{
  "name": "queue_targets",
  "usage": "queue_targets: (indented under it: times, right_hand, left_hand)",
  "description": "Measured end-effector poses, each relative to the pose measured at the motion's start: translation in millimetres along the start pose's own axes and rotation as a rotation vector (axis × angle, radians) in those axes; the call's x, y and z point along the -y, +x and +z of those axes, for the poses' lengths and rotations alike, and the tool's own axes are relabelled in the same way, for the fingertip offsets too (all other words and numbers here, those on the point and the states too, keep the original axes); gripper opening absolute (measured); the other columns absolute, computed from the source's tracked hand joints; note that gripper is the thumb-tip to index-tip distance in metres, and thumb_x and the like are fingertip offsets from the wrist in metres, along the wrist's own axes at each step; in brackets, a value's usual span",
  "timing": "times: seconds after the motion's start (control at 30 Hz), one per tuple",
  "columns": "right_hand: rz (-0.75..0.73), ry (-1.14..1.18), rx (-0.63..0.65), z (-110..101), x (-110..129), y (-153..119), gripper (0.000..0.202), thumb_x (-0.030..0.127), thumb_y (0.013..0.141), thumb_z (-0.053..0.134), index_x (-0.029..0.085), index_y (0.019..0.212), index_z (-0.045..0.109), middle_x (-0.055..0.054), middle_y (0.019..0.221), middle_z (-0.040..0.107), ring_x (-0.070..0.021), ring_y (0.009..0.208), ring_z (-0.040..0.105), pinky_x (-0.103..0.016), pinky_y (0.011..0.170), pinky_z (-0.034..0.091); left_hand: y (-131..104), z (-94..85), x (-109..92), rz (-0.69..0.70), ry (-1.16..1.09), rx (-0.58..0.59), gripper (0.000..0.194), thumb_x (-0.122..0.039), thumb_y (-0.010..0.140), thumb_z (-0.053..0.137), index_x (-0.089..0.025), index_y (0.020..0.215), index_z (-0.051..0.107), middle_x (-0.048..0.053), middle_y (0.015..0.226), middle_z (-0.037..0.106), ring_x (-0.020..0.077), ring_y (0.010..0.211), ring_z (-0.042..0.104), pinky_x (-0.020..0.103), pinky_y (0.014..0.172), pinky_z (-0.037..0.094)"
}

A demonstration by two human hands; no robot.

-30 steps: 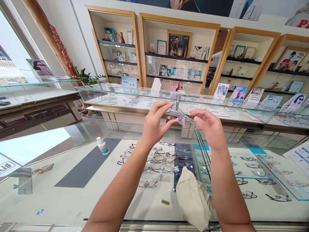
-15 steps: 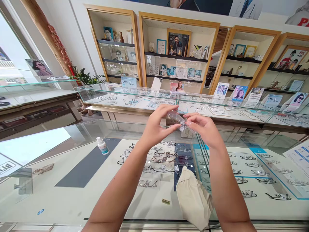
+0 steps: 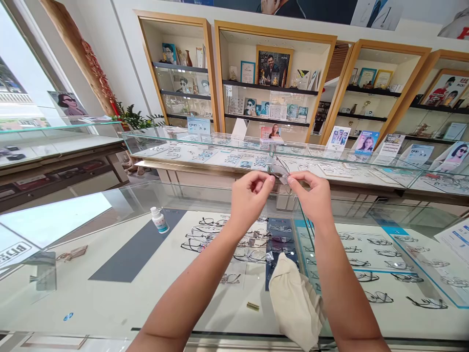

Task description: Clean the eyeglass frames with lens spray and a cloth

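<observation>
A pair of thin-framed glasses (image 3: 280, 168) is held up between my hands above the glass counter. My left hand (image 3: 252, 193) pinches one side of it, fingers curled in toward the thumb. On the other side, my right hand (image 3: 309, 193) grips the frame between thumb and fingertips. A beige cloth (image 3: 295, 303) lies crumpled on the counter below, partly over a dark display strip. Rows of other glasses (image 3: 252, 255) show under the counter's glass behind my left forearm. A small gold-coloured piece (image 3: 252, 306) lies left of the cloth.
A white bottle (image 3: 159, 221) stands on the counter at the left, by a dark grey strip (image 3: 128, 259). More glasses (image 3: 388, 253) fill the case at the right. Beyond are another glass display counter (image 3: 205, 155) and wood-framed shelves (image 3: 216, 73).
My left hand has turned, and its fingers have closed in from a wide spread across the lens. The glasses have tilted and moved slightly up. The whole view has shifted a little.
</observation>
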State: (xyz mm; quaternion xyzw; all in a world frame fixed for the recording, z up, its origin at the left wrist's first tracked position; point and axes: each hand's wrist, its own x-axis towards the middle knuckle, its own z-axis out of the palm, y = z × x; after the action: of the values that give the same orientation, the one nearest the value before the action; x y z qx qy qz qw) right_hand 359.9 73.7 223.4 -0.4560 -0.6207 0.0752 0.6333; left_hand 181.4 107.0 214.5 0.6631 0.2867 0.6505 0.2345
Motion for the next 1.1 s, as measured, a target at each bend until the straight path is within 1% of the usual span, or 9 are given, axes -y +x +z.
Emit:
queue_targets:
  times: [0.07,0.1,0.33,0.47,0.57,0.63,0.77,0.93,1.1]
  right_hand:
    - [-0.083,-0.065,-0.031,5,5,-3,0.014,0.037,0.094,0.073,0.026,0.088,0.081,-0.007,0.104,0.084,-0.0283,0.104,0.076,-0.048,0.101,0.058]
    - [-0.119,-0.100,-0.032,8,7,-5,0.013,0.035,0.095,0.072,0.027,0.089,0.080,-0.007,0.104,0.083,-0.0280,0.104,0.076,-0.047,0.100,0.058]
    - [-0.176,-0.235,0.122,16,15,-12,0.015,0.029,0.099,0.067,0.028,0.104,0.082,-0.008,0.117,0.081,-0.0286,0.109,0.075,-0.049,0.098,0.058]
    - [-0.145,-0.250,0.210,14,14,-11,0.014,0.029,0.098,0.067,0.029,0.104,0.080,-0.006,0.120,0.081,-0.0290,0.112,0.075,-0.050,0.099,0.058]
    - [-0.114,-0.275,0.213,10,14,-10,0.009,0.028,0.096,0.067,0.028,0.099,0.075,-0.005,0.110,0.081,-0.0282,0.105,0.073,-0.049,0.096,0.056]
    - [-0.097,-0.291,0.146,6,14,-9,0.008,0.025,0.094,0.066,0.028,0.098,0.071,-0.005,0.100,0.077,-0.0262,0.096,0.070,-0.047,0.091,0.055]
    - [-0.095,-0.266,0.070,0,15,-7,0.015,0.018,0.090,0.060,0.028,0.100,0.066,-0.002,0.091,0.069,-0.0224,0.087,0.065,-0.042,0.086,0.053]
    - [-0.081,-0.211,0.156,-1,18,-8,0.011,0.019,0.091,0.059,0.027,0.095,0.066,-0.002,0.090,0.066,-0.0218,0.088,0.063,-0.041,0.086,0.054]
    - [-0.066,-0.168,0.232,-1,19,-9,0.012,0.017,0.092,0.060,0.026,0.096,0.068,-0.002,0.086,0.062,-0.0214,0.089,0.063,-0.040,0.085,0.055]
  left_hand:
    - [-3,5.7,1,-0.162,-0.101,0.159,0.030,-0.049,0.095,0.074,-0.021,0.089,0.080,-0.002,0.063,0.053,0.0139,0.062,0.045,0.029,0.060,0.038]
    - [-3,7.5,2,-0.212,-0.147,0.191,0.031,-0.051,0.093,0.076,-0.021,0.092,0.081,-0.001,0.065,0.056,0.0146,0.065,0.047,0.029,0.061,0.039]
    - [6,7.6,17,-0.314,-0.229,0.165,0.029,-0.049,0.085,0.082,-0.020,0.090,0.081,0.002,0.076,0.067,0.0151,0.069,0.053,0.029,0.064,0.043]
    - [10,4.1,23,-0.322,-0.164,0.184,0.029,-0.049,0.084,0.081,-0.020,0.088,0.079,-0.001,0.063,0.056,0.0135,0.059,0.045,0.028,0.057,0.035]
    - [15,-5.4,27,-0.302,-0.063,0.247,0.028,-0.048,0.087,0.076,-0.020,0.087,0.078,-0.005,0.056,0.041,0.0118,0.054,0.034,0.028,0.056,0.028]
    - [21,-15.3,33,-0.244,0.109,0.345,0.023,-0.044,0.088,0.073,-0.021,0.085,0.077,-0.005,0.057,0.039,0.0121,0.054,0.033,0.029,0.058,0.027]
    - [32,-31.3,54,-0.161,0.496,0.686,0.013,-0.031,0.084,0.068,-0.023,0.080,0.078,-0.001,0.062,0.054,0.0149,0.058,0.044,0.032,0.062,0.029]
    - [31,-26.4,90,-0.334,0.696,1.019,0.006,-0.025,0.076,0.072,-0.024,0.078,0.078,0.002,0.076,0.071,0.0181,0.065,0.055,0.033,0.065,0.034]
    - [24,-14.5,119,-0.474,0.762,1.191,0.010,-0.025,0.071,0.079,-0.023,0.081,0.080,0.006,0.089,0.079,0.0214,0.079,0.065,0.030,0.070,0.039]
